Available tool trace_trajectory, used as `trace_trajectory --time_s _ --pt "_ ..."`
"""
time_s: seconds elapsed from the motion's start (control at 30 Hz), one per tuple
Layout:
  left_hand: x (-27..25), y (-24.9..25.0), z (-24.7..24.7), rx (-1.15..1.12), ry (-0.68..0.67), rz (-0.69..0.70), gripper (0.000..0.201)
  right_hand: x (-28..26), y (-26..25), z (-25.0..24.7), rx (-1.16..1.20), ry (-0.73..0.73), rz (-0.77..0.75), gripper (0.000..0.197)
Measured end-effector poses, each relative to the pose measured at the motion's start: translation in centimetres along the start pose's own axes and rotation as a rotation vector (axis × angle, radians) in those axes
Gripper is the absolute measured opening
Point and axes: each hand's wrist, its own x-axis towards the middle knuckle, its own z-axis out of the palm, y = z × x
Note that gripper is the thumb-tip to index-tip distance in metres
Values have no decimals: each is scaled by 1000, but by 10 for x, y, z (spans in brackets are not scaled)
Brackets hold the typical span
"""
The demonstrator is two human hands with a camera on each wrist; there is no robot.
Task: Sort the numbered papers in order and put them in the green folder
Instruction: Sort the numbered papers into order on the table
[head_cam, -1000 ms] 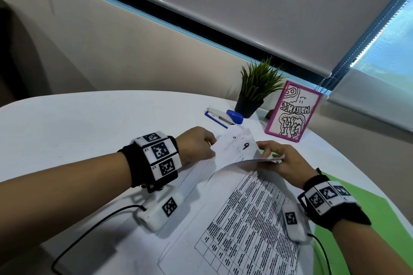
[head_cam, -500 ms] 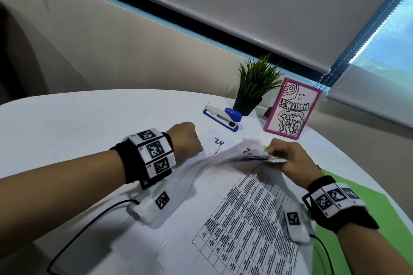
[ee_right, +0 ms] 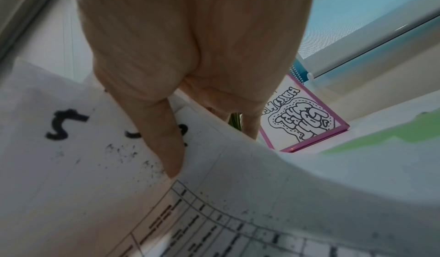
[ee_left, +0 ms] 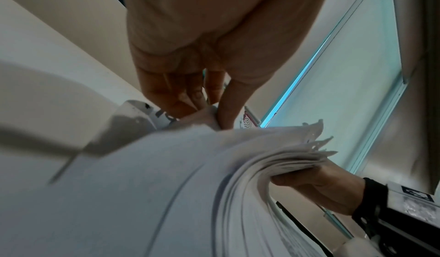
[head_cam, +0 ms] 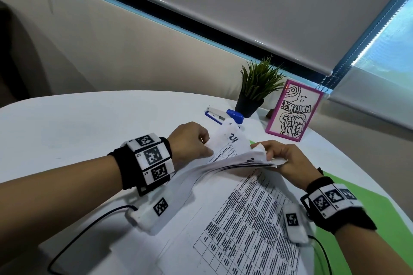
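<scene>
A stack of numbered papers [head_cam: 234,165] lies on the white table, its far corner lifted and fanned. My right hand [head_cam: 266,155] grips that fanned corner, thumb [ee_right: 166,144] on top and fingers beneath. The edges of the papers [ee_left: 292,157] spread above the right hand [ee_left: 319,182]. A sheet marked 24 [head_cam: 232,138] curls up behind the stack, and my left hand [head_cam: 206,145] pinches its edge [ee_left: 204,116]. A handwritten 5 [ee_right: 64,125] shows on one sheet. The printed table sheet [head_cam: 245,219] lies flat nearest me. The green folder [head_cam: 368,207] lies under the papers at the right.
A blue and white stapler [head_cam: 221,115], a small potted plant [head_cam: 254,94] and a pink-framed card [head_cam: 295,111] stand at the table's far side. A black cable [head_cam: 89,230] runs from my left wrist. The table's rounded edge [head_cam: 380,176] curves past the folder.
The sheet marked 9 held up a second ago has gone down. The sheet marked 24 is now exposed and lifted by my left hand. My right hand has fanned the stack's corner higher.
</scene>
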Motion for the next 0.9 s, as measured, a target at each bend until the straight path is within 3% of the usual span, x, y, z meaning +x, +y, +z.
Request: trace_trajectory --time_s 0.07,0.17,0.23,0.33,0.43,0.5,0.63,0.9 --pt "-2 0 -4 -7 -62 40 31 0 1 0 2 6 -10 34" --pt "-9 6 -10 -48 -315 88 29 1 4 1 -15 7 -15 23" --pt "-12 12 -13 -65 -410 75 33 1 4 1 -5 10 -3 18" --pt "-4 9 -22 -154 -254 -37 30 -1 -3 0 32 -3 18 20" --pt "8 -3 -38 198 6 -59 12 -3 -9 -3 39 -2 12 30" --pt "9 -11 -43 391 -27 -115 26 -3 -9 -4 31 1 6 29" --pt "7 -15 -40 368 -169 -140 41 -1 -8 -4 6 -10 6 14" --pt "15 -6 -29 357 -18 80 21 8 -23 -9 -81 -88 21 20"
